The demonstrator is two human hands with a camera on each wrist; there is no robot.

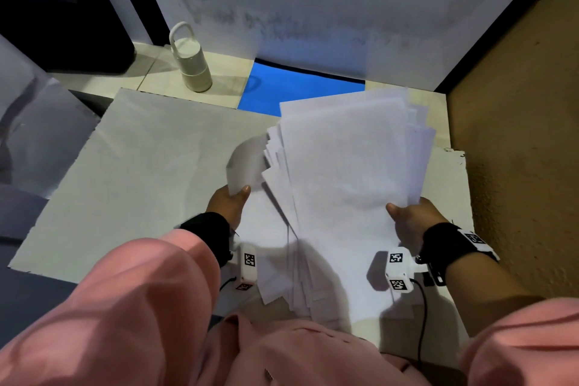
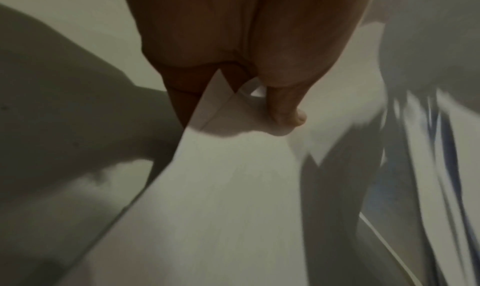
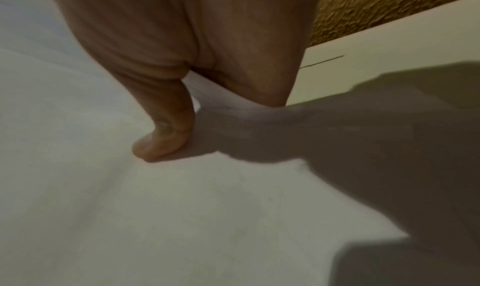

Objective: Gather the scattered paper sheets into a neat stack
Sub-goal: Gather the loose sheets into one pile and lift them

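Observation:
A loose bundle of white paper sheets (image 1: 351, 172) is lifted above the white board (image 1: 131, 172), its edges fanned and uneven. My right hand (image 1: 407, 216) pinches the bundle's right edge, thumb on top; the right wrist view shows the thumb (image 3: 166, 138) pressing the top sheet (image 3: 207, 198). My left hand (image 1: 230, 202) pinches the corner of a separate sheet (image 1: 246, 163) at the bundle's left side. In the left wrist view that sheet (image 2: 221, 188) runs from between thumb and fingers (image 2: 285, 110), with the bundle's blurred edges (image 2: 428, 147) to the right.
A beige bottle with a loop handle (image 1: 191, 63) stands at the back left on the tiled floor. A blue sheet (image 1: 291, 84) lies behind the bundle. A black bag (image 1: 59, 25) sits far left. A brown textured wall (image 1: 517, 135) borders the right.

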